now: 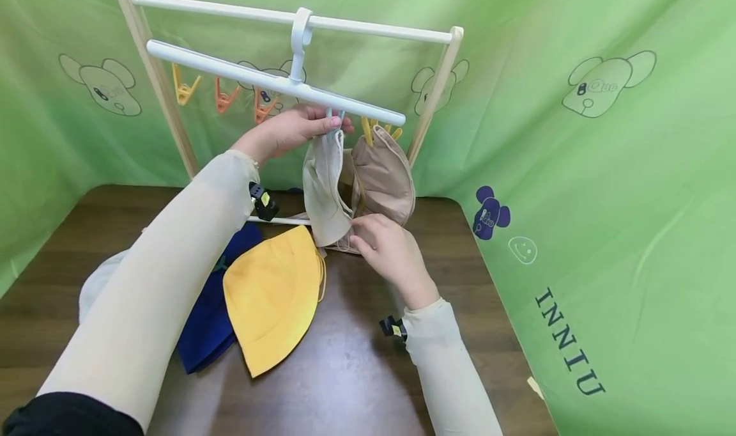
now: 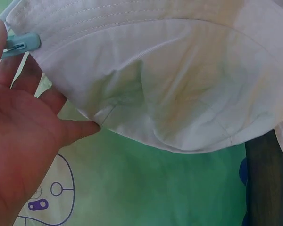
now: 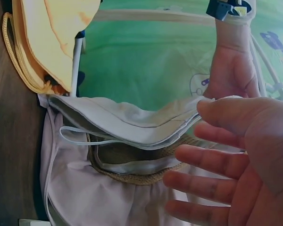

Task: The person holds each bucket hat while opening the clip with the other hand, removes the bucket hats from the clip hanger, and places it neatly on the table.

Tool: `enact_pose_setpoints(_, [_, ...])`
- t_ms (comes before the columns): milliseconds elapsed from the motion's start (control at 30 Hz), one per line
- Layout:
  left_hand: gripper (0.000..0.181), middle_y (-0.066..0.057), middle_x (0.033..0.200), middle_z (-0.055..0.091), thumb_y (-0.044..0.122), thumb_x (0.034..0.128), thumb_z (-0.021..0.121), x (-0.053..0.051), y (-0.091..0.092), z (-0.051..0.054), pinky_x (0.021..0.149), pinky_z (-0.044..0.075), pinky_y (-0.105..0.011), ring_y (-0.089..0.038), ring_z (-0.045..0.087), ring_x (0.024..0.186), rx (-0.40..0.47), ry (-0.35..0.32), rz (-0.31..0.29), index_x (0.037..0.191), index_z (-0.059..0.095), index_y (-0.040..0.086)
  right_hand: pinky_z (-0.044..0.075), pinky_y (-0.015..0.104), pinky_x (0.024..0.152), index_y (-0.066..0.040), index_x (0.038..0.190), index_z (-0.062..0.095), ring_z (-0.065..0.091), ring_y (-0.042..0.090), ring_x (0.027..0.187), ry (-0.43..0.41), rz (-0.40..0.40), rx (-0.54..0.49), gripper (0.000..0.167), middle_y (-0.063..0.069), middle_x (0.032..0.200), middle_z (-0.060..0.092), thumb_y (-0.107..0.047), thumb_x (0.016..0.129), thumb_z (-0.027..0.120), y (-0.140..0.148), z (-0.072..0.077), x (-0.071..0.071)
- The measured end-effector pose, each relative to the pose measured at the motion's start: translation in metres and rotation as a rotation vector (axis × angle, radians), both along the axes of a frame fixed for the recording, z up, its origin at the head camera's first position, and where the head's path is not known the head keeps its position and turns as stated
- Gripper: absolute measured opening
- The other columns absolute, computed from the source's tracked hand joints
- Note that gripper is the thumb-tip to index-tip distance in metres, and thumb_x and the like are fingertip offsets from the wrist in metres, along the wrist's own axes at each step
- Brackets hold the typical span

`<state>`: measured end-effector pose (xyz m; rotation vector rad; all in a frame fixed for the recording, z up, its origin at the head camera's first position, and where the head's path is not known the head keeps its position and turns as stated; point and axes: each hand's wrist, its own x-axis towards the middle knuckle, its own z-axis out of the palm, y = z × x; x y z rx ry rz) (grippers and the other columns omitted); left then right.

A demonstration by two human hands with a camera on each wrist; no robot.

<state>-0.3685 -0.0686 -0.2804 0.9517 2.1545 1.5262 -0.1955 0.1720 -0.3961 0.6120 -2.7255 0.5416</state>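
My left hand (image 1: 296,129) is raised to a white hanger (image 1: 230,71) and pinches a light-blue clip (image 2: 23,44). That clip bites the edge of an off-white hat (image 1: 323,186), which hangs down below it. Lower down, my right hand (image 1: 391,250) is at the hat's bottom edge. In the right wrist view its fingers are spread and mostly straight, with the thumb close to the hat's cloth; I cannot tell whether it touches. A pinkish-beige hat (image 1: 382,180) hangs just to the right from yellow clips (image 1: 367,131).
The hanger hooks over the bar of a wood-and-white rack (image 1: 379,27). Empty yellow (image 1: 184,91) and orange clips (image 1: 224,97) dangle at its left. A yellow hat (image 1: 276,295) overlaps a navy hat (image 1: 204,321) on the brown table (image 1: 345,359); a pale item (image 1: 94,289) lies farther left.
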Motion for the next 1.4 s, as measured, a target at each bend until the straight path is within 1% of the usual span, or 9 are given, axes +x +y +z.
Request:
enact_pose_setpoints(167, [0.036,-0.012,0.132,0.066,0.034,0.1085,0.051,0.003,0.001,-0.001,0.107,0.039,-0.039,-0.016,0.054,0.126,0.009,0.02,0.001,0.128,0.065,0.007,0.053,0.043,0.099,-0.017,0.135,0.065,0.064,0.019,0.122,-0.015,-0.025,-0.04,0.046,0.0,0.13,0.069,-0.04,0.095,0.073,0.0,0.001,-0.001])
enact_pose_setpoints(333, [0.04,-0.011,0.129,0.068,0.038,0.1093,0.047,0.006,0.002,0.0,0.11,0.038,-0.04,-0.018,0.058,0.126,0.021,-0.014,0.009,0.125,0.065,0.007,0.052,0.043,0.099,-0.018,0.143,0.057,0.065,0.02,0.119,-0.054,-0.035,-0.076,0.059,0.002,0.129,0.068,-0.046,0.094,0.073,-0.01,0.008,-0.012])
enact_pose_setpoints(433, [0.042,-0.01,0.127,0.069,0.038,0.1105,0.043,0.008,0.0,0.0,0.114,0.037,-0.041,-0.023,0.06,0.127,0.06,-0.051,-0.011,0.125,0.065,0.005,0.052,0.043,0.098,-0.018,0.147,0.054,0.065,0.02,0.118,-0.088,-0.039,-0.082,0.065,0.004,0.13,0.068,-0.05,0.094,0.072,-0.018,0.015,-0.02])
enact_pose_setpoints(633, [0.039,-0.014,0.132,0.067,0.024,0.111,0.043,0.008,-0.008,0.0,0.12,0.031,-0.046,-0.029,0.055,0.134,0.185,-0.165,-0.086,0.136,0.059,-0.001,0.05,0.042,0.103,-0.018,0.148,0.054,0.061,0.02,0.127,-0.156,-0.022,-0.077,0.069,0.002,0.139,0.064,-0.054,0.092,0.072,-0.032,0.022,-0.027])
enact_pose_setpoints(733, [0.039,-0.013,0.136,0.066,0.025,0.111,0.044,0.007,-0.011,0.0,0.121,0.03,-0.045,-0.025,0.053,0.136,0.129,-0.132,-0.079,0.138,0.059,0.001,0.05,0.041,0.102,-0.018,0.146,0.055,0.062,0.019,0.124,-0.158,-0.032,-0.055,0.067,0.002,0.138,0.065,-0.054,0.092,0.072,-0.038,0.021,-0.029])
enact_pose_setpoints(933, [0.04,-0.013,0.137,0.064,0.033,0.1099,0.046,0.008,-0.008,0.003,0.116,0.033,-0.04,-0.016,0.051,0.132,0.028,-0.041,-0.013,0.13,0.063,0.003,0.056,0.044,0.089,-0.017,0.143,0.057,0.068,0.022,0.109,-0.088,-0.089,0.015,0.062,0.005,0.125,0.07,-0.051,0.093,0.072,-0.045,0.017,-0.031])
enact_pose_setpoints(1067, [0.038,-0.013,0.141,0.063,0.031,0.1083,0.051,0.011,-0.004,0.003,0.116,0.033,-0.041,-0.018,0.052,0.135,0.063,-0.056,0.033,0.135,0.062,0.007,0.058,0.047,0.072,-0.015,0.136,0.062,0.072,0.028,0.091,0.043,-0.151,0.076,0.051,0.007,0.11,0.073,-0.045,0.096,0.07,-0.05,0.014,-0.032])
enact_pose_setpoints(1200, [0.04,-0.016,0.144,0.06,0.029,0.1069,0.054,0.012,-0.001,0.004,0.12,0.029,-0.041,-0.019,0.049,0.141,0.117,-0.087,0.056,0.141,0.058,0.008,0.056,0.047,0.059,-0.012,0.123,0.067,0.072,0.03,0.075,0.14,-0.193,0.09,0.032,0.008,0.094,0.074,-0.033,0.099,0.068,-0.053,0.013,-0.033])
enact_pose_setpoints(1400, [0.04,-0.007,0.142,0.064,0.032,0.1062,0.055,0.014,0.0,0.002,0.12,0.029,-0.04,-0.015,0.048,0.14,0.076,-0.056,0.089,0.139,0.062,0.01,0.054,0.047,0.054,-0.009,0.106,0.066,0.071,0.03,0.068,0.132,-0.194,0.092,0.016,0.009,0.083,0.072,-0.024,0.102,0.063,-0.054,0.014,-0.033])
